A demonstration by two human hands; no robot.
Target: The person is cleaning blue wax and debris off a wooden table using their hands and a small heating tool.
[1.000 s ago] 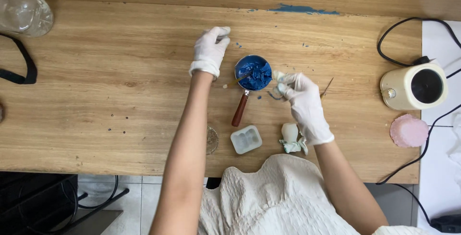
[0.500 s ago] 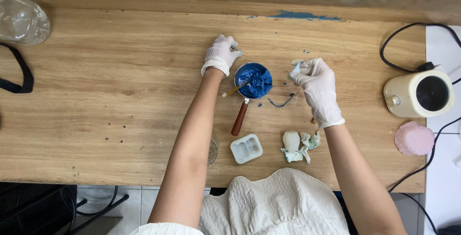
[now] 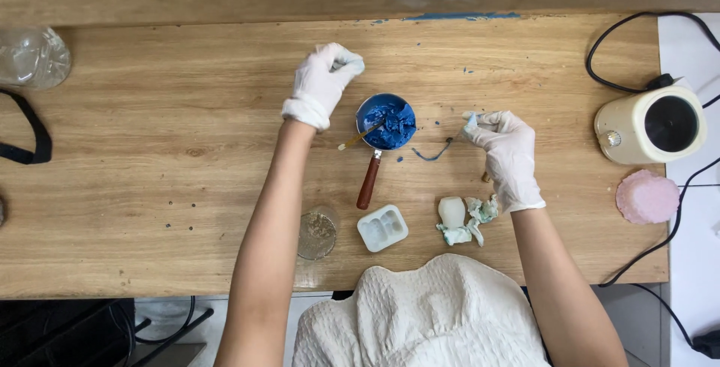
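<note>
Head view: small pan of blue wax (image 3: 386,123) with a wooden handle sits mid-desk (image 3: 165,149), a thin stick resting across its rim. Left hand (image 3: 322,82), white-gloved, lies just left of the pan, fingers curled loosely, holding nothing visible. Right hand (image 3: 506,149), gloved, is right of the pan, fingers pinching a small pale scrap. White mould (image 3: 382,227) lies near the handle end.
</note>
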